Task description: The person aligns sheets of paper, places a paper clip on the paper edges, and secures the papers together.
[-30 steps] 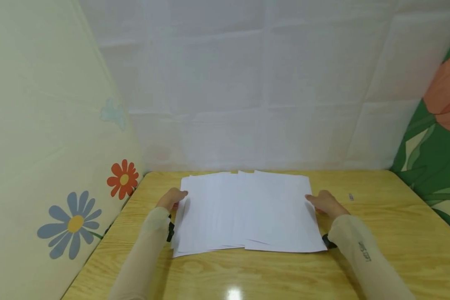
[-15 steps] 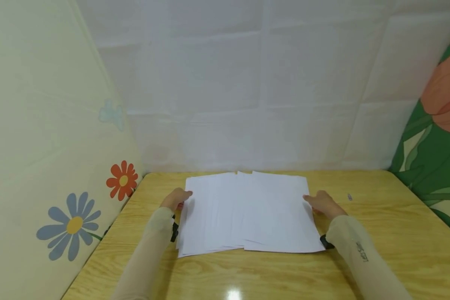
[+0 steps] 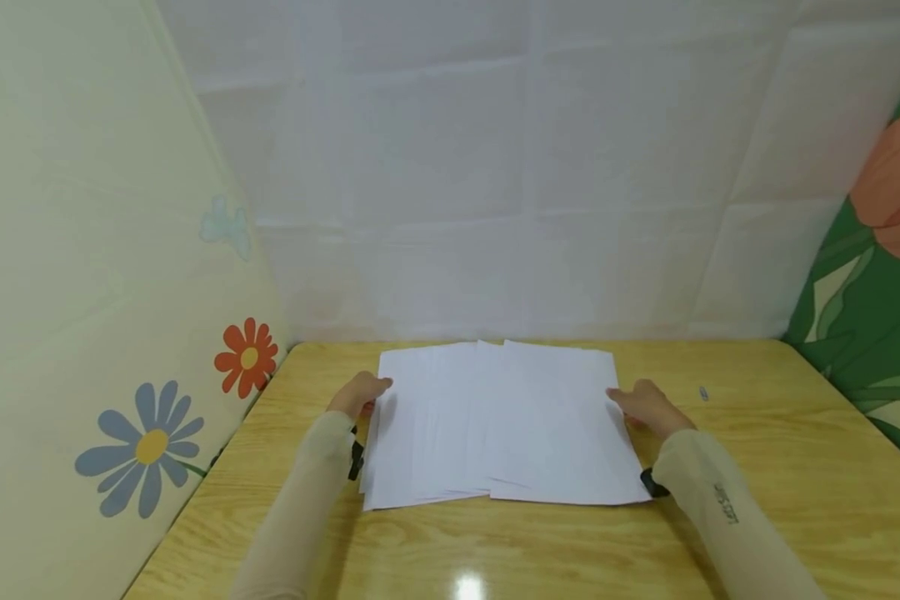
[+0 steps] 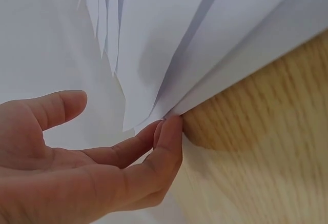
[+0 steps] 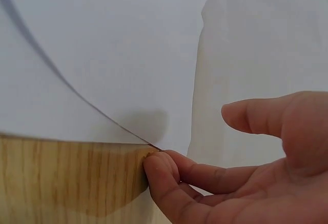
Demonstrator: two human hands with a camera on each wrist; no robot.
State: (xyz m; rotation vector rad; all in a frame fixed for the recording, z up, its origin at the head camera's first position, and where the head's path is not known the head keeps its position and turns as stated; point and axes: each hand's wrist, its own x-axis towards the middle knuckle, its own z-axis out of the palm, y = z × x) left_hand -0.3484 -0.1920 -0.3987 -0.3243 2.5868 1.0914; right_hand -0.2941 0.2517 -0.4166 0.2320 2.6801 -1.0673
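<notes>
Several white sheets of paper (image 3: 450,425) overlap in a fanned-out spread on the wooden table. At their left edge is my left hand (image 3: 358,395); its fingertips (image 4: 171,124) touch the sheet edges in the left wrist view, while the thumb stands apart from the paper. Sheets (image 4: 148,39) step out one past another there. My right hand (image 3: 648,407) is at the right edge of the spread. Its fingertips (image 5: 159,162) press on the side of the sheets (image 5: 113,49), with the thumb raised clear. Neither hand pinches the paper.
A small, thin object (image 3: 703,392) lies on the table (image 3: 570,550) to the right of the papers. A white cloth backdrop (image 3: 495,208) hangs behind, and flower-printed sheeting (image 3: 150,283) lines the left side. Leafy printed fabric (image 3: 885,317) is at the right.
My left hand has moved to the right, pushing the left edges of the sheets inward, so the spread is narrower. My right hand has shifted only slightly left.
</notes>
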